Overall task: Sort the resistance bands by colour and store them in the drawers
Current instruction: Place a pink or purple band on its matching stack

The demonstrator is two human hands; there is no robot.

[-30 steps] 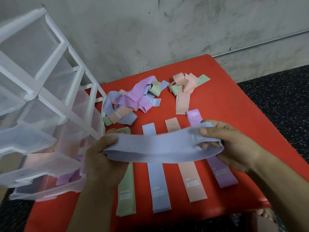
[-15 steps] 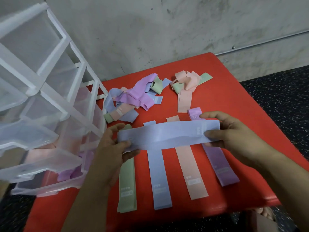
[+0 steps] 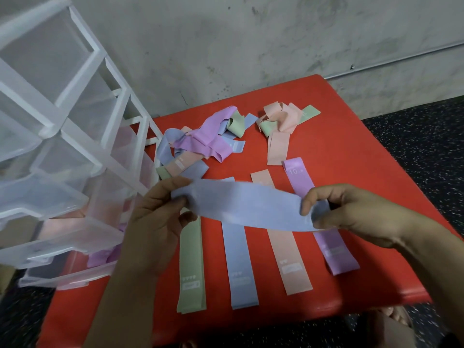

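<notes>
Wall (image 3: pixel 251 46) of stained grey concrete fills the back, with a thin pipe (image 3: pixel 401 59) running along it on the right. Below it a red table (image 3: pixel 364 172) takes up most of the view, with dark speckled floor (image 3: pixel 426 146) beyond its right edge.

A translucent drawer unit (image 3: pixel 75 121) in a white frame stands on the table's left side. Its lower drawers stick out of the frame. The bottom drawer (image 3: pixel 50 275) holds purple bands, and something pinkish shows through the plastic of the one above.

Both hands are raised over the middle of the table, holding the held blue band (image 3: pixel 246 204) spread crosswise between them. The left hand (image 3: pixel 155 217) pinches its left end between thumb and fingers. The right hand (image 3: pixel 351 212) has thumb and curled fingers closed on its right end.

This band crosses in front of four bands lying flat and side by side on the table, hiding a stretch of each. They are the green band (image 3: pixel 192 267), the flat blue band (image 3: pixel 241 267), the peach band (image 3: pixel 288 257) and the purple band (image 3: pixel 334 252). The left hand also covers the green band's far end.

Farther back, just beside the drawer frame, lies a tangled pile (image 3: pixel 200 144) of purple, blue, peach and green bands. A smaller heap (image 3: pixel 281 121) of peach and green bands sits to its right, apart from it, with one peach strip trailing toward the flat row.
</notes>
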